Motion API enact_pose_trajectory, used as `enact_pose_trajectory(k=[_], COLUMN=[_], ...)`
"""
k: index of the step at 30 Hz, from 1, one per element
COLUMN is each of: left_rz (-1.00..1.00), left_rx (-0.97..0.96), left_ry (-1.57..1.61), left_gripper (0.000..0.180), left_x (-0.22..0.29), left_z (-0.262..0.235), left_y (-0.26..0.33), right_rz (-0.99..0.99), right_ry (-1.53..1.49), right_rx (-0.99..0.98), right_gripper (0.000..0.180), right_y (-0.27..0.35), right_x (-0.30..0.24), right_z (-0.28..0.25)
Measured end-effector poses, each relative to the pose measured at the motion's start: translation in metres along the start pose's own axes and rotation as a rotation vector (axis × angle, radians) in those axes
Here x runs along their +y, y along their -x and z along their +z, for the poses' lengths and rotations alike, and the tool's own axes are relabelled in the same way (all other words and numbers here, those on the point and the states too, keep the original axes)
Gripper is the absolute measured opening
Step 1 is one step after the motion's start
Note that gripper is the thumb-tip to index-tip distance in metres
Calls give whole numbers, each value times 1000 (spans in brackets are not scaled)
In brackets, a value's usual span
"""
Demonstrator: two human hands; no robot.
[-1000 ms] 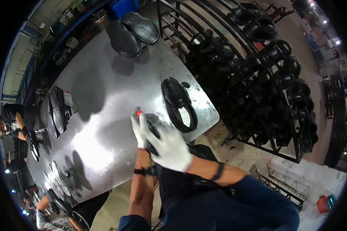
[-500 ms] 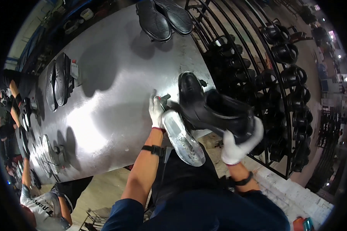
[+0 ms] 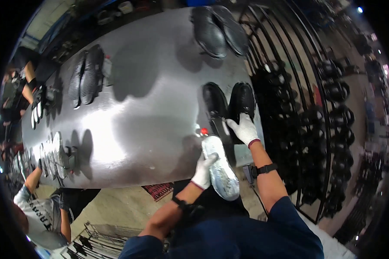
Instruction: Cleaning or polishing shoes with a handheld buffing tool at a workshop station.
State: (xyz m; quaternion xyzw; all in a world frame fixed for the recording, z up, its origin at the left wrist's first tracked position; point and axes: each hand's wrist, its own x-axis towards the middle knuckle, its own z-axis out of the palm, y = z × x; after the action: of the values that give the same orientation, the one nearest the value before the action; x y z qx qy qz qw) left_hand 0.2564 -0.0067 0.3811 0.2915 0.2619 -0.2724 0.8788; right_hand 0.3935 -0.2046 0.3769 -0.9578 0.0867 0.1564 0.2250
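Observation:
My left hand (image 3: 203, 170), in a white glove, is closed round the side of a silver, sole-shaped metal piece (image 3: 224, 183) at the table's near edge. A small red knob (image 3: 204, 131) shows at its far end. My right hand (image 3: 246, 129), gloved too, grips a black shoe (image 3: 243, 98) from above, with the thumb stretched to the left. That shoe stands beside another black shoe (image 3: 215, 100), both toes pointing away from me. Glove and fingers hide the rear of the right shoe.
A grey metal table (image 3: 151, 142) spreads to the left. Black shoes lie soles up at its far end (image 3: 209, 36) and far left (image 3: 90, 77). Silver sole shapes (image 3: 56, 155) stand near a co-worker (image 3: 43, 216). A black rack (image 3: 307, 164) holding several shoes borders the right side.
The shoe in my right hand has swung away from me and now points forward beside its mate. My left hand has moved nearer and now grasps the silver piece's side. The view has shifted.

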Motion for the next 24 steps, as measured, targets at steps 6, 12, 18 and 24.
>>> enact_pose_trajectory(k=[6,12,18,24], left_rz=[336,874,1198,730], left_rx=[278,485,-371,493], left_ry=[389,414,6,310], left_gripper=[61,79,93,81], left_x=[36,216,393,359], left_z=[-16,-143,-388,-425], left_y=[-39,17,158,83], right_rz=[-153,-224,2,-204], right_ry=[143,35,382,435], right_rx=[-13,5,-154,-214], right_gripper=[39,58,47,29], right_y=[-51,-18,-35,-51], right_x=[-3,17,-74,-54], right_z=[28,32,52,48])
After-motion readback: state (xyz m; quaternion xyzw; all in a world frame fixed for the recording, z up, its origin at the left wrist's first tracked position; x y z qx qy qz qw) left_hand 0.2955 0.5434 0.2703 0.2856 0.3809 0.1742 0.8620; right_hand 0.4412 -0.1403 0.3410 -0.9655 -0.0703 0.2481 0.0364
